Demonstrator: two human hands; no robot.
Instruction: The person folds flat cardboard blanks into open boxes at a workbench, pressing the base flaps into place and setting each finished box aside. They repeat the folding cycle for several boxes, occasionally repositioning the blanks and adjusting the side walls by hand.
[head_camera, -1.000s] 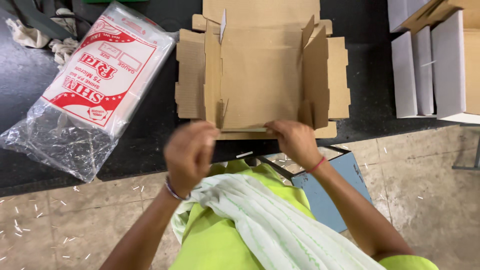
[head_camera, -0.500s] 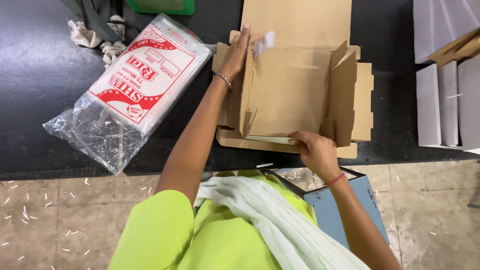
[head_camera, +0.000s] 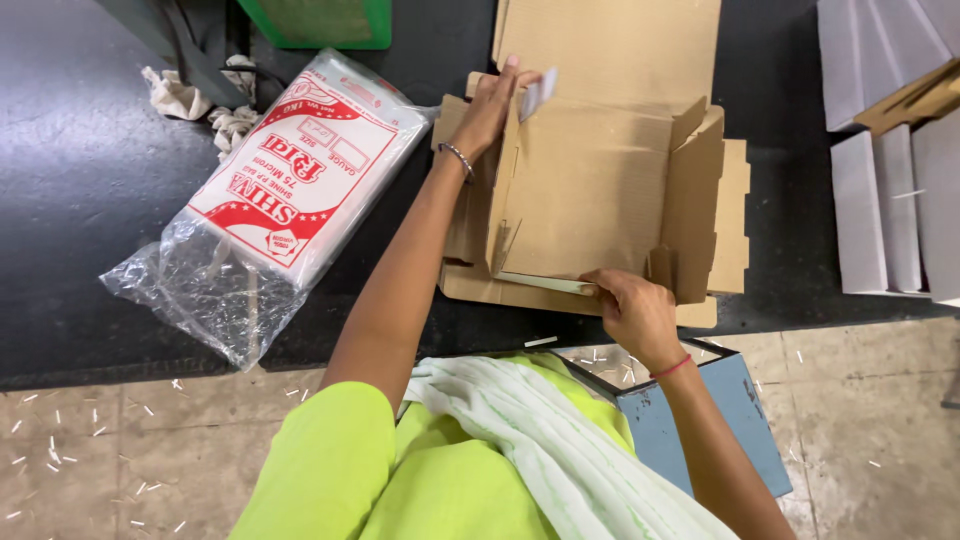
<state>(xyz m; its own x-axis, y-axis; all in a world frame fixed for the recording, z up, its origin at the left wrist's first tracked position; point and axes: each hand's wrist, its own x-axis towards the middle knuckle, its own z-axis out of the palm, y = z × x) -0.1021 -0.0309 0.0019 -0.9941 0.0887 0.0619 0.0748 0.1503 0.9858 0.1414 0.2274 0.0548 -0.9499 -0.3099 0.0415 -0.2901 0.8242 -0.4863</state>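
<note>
A half-folded carton (head_camera: 600, 190) lies on the dark table (head_camera: 90, 190). The left hand (head_camera: 492, 105) grips the top of its raised left wall; the right hand (head_camera: 632, 310) pinches the near edge. A plastic bag pack (head_camera: 290, 190) lies just left.

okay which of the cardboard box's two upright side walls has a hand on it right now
The left side wall: the left hand grips its far top corner. The right side wall stands untouched; the right hand presses the box's near edge instead.
</note>
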